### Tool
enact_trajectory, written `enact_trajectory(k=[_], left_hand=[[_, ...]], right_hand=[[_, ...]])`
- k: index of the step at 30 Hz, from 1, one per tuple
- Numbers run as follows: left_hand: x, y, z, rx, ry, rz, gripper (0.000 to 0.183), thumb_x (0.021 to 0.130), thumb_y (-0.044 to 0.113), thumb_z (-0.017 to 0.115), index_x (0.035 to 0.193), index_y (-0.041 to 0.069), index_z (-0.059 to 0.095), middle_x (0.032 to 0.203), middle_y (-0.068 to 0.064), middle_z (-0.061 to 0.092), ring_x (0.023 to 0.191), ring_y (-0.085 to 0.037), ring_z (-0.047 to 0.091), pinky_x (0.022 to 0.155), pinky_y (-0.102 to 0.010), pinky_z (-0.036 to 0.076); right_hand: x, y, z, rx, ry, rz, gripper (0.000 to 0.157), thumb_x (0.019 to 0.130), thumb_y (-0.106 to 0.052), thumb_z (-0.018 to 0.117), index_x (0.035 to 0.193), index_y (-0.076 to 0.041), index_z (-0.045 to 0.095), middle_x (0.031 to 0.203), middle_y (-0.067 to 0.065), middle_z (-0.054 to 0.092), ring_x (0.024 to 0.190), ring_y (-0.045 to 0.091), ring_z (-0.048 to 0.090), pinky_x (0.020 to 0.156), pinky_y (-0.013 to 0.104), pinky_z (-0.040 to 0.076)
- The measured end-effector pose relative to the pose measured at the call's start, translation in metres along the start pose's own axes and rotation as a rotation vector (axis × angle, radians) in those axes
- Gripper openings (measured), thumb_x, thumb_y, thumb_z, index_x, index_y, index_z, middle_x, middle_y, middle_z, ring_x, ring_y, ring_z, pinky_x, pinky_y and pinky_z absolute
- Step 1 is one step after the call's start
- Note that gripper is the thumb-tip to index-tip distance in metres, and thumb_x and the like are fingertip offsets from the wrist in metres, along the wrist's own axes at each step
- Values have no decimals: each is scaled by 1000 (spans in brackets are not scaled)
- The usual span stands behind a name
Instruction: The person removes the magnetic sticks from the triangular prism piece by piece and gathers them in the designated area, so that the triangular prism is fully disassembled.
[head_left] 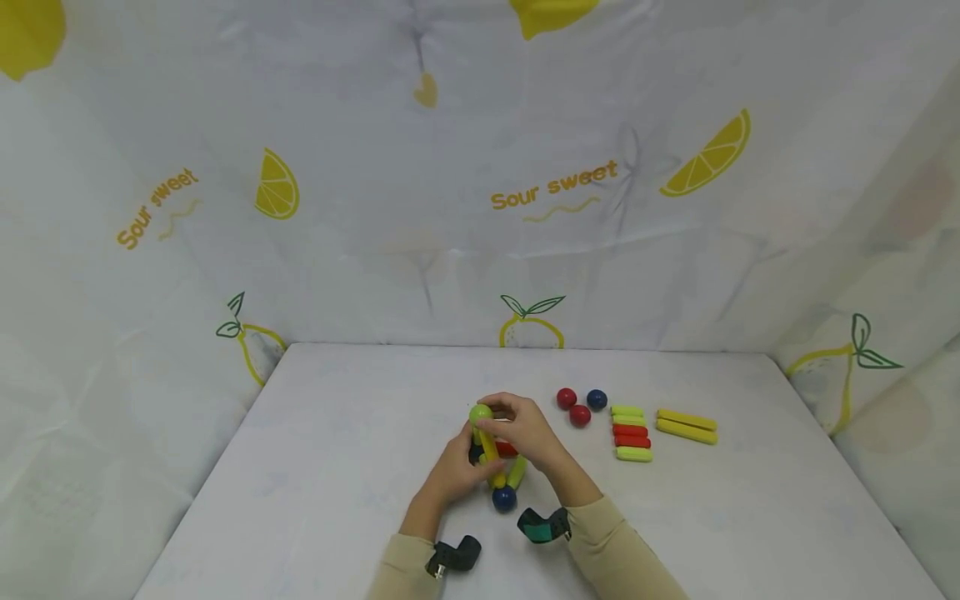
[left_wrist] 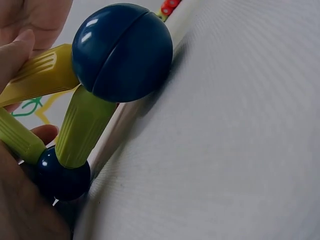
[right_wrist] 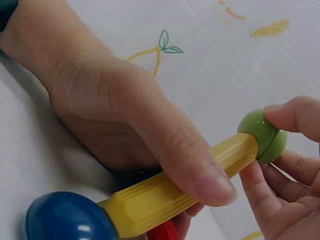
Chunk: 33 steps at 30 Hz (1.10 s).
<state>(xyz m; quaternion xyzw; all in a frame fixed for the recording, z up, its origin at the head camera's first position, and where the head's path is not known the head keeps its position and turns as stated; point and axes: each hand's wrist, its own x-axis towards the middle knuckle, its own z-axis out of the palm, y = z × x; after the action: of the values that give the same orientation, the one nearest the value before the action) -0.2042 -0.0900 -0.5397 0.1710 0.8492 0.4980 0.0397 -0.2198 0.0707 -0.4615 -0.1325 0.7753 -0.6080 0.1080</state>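
My left hand [head_left: 453,468] holds a small frame of magnetic rods and balls near the table's middle, its thumb laid along a yellow rod [right_wrist: 145,205]. At that rod's upper end sits a green ball [right_wrist: 261,135], pinched between the thumb and fingers of my right hand [head_left: 531,431]. A blue ball [head_left: 504,499] forms the near corner, where the yellow rod and a green rod [left_wrist: 85,127] meet it. That green rod runs to a second blue ball [left_wrist: 62,175] beside the left palm. Part of a red rod [head_left: 507,449] shows between the hands; fingers hide the rest of the frame.
On the white table [head_left: 360,400], right of the hands, lie two red balls [head_left: 580,416] and a loose blue ball [head_left: 597,399]. Beyond them is a column of green and red rods [head_left: 632,431], then two yellow rods [head_left: 686,430]. A lemon-print curtain [head_left: 420,275] rises behind the table.
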Motion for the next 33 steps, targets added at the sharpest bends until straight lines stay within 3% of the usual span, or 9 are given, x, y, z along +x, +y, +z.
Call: enact_trajectory(k=[5,12,16,20,26,33], left_hand=[[0,1,0,14,-2,-4,81,83,49,66,146,14,30,136,-8,53,119,-22,53,106,-51,40],[1,2,-1,1,7,-17,61,82,41,69,128,14,42,110,0,59,95,-13,53,93,-39,47],[2,-1,1,23,15,-14,56,82,42,69,124,15,43,107,2,58,92,-11,52,89,-35,48],[1,-1,2,29,18,-25,54,82,44,68,122,17,43,106,2,59,93,-12,53,94,-38,48],[1,0,1,32,16,2,54,83,42,68,122,14,45,114,-1,62,99,-12,55,99,-44,47],[1,-1,0,41,17,25,52,84,42,68,121,13,46,112,2,62,96,-9,54,96,-39,48]], right_hand=[[1,6,-2,73,-19,26,38,88,-25,67,120,-6,60,118,10,64,112,25,60,96,35,51],[3,14,-6,262,-53,60,43,93,-26,59,127,0,54,120,14,62,106,18,60,98,32,50],[1,15,-4,326,-17,89,44,93,-22,60,129,0,52,123,15,60,107,18,59,98,31,50],[-1,20,-4,366,44,82,41,92,-15,60,130,-1,52,126,16,58,110,19,58,97,30,50],[-4,35,-11,236,183,43,40,90,-12,64,128,-5,55,130,13,57,119,25,56,96,26,50],[-3,55,-22,40,289,-16,43,88,-12,67,128,-5,55,133,11,55,122,28,55,98,31,47]])
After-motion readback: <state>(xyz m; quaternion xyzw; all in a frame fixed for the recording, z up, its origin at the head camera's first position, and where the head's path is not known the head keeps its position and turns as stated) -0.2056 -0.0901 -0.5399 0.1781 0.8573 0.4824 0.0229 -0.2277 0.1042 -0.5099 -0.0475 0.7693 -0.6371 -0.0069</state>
